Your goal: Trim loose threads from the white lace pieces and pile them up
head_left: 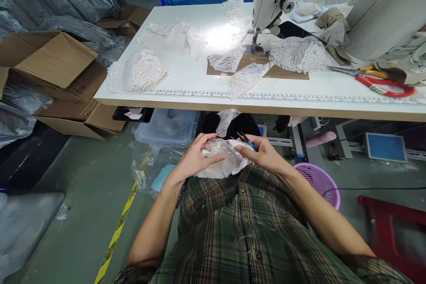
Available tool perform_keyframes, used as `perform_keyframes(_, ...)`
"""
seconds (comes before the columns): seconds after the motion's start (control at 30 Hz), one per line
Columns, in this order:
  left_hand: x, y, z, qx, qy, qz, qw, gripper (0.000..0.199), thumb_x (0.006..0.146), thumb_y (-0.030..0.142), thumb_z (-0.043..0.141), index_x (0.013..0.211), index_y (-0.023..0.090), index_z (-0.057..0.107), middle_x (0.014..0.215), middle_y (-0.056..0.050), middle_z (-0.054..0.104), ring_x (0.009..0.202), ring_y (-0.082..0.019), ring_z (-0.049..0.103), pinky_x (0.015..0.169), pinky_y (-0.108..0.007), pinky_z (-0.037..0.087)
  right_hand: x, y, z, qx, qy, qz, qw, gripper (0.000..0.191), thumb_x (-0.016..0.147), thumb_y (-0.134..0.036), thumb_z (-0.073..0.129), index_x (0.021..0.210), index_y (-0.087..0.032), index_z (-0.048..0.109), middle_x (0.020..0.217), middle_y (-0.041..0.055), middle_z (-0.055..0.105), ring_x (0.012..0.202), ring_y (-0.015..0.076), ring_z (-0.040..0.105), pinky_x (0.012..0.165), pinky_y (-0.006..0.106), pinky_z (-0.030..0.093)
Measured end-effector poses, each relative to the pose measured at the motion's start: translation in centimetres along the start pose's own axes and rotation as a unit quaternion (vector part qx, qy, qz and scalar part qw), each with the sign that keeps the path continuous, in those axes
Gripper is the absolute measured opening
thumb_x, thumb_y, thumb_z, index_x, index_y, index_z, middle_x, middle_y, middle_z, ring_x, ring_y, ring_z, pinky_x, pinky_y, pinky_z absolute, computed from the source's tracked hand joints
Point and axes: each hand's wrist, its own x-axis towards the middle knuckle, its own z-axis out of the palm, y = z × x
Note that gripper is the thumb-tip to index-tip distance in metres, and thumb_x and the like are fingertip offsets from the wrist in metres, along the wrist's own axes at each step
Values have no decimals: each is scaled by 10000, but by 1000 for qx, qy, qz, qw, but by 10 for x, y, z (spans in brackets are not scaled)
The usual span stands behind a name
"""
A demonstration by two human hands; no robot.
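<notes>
White lace fabric (221, 164) lies bunched over my lap, just below the table edge. My left hand (199, 155) pinches its left side between thumb and fingers. At the lace's right side, my right hand (261, 153) holds small blue-handled thread snips (248, 141), their dark blades pointing up and left. The right thumb also presses on the lace. A strip of the lace (227, 120) rises above the left fingertips toward the table edge.
A sewing machine (269, 0) stands on the white table (186, 80) among several lace pieces (138, 71). Red-handled scissors (382, 86) lie at right. Cardboard boxes (56, 60) are left, a purple basket (316, 179) and red stool (386, 217) low at right.
</notes>
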Motion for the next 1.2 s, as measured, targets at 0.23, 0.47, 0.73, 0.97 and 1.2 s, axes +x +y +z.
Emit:
perform_keyframes(0.23,-15,-5,-15,86,-37,-84,992,395,780,354,693,1137,194,637,961,-50,698,923,-220,652,871,-357,496,-1,-1,-14,-22,32,-2,999,328,786,-483,691,795,-158,646,639,-31,503,572,93,382,537,239,307)
perform_keyframes(0.47,-11,16,-18,-74,-38,-79,993,480,764,305,726,1202,161,592,1043,-90,709,938,-198,653,779,-293,520,-2,-6,-32,-88,78,-56,991,314,812,-486,670,766,-176,656,657,-15,519,599,115,413,561,261,344)
perform_keyframes(0.73,-6,31,-8,-231,-102,-71,965,547,765,240,748,1262,134,544,1065,-125,712,790,-137,658,649,-219,490,16,3,-20,-108,133,-121,978,323,811,-492,662,795,-169,670,705,13,608,632,135,484,591,277,406)
perform_keyframes(0.97,-2,31,1,-209,-103,-101,967,361,739,294,765,1036,128,642,1013,-107,717,827,-165,659,654,-238,494,23,13,4,-109,73,-146,981,233,853,-407,632,854,-181,689,808,21,678,778,169,588,727,292,463)
perform_keyframes(1.2,4,23,6,-118,-108,-59,985,189,749,320,740,771,135,707,839,-57,698,786,-157,620,686,-250,480,23,21,11,-106,58,-127,985,231,855,-401,625,870,-181,694,830,27,697,804,179,612,749,301,476)
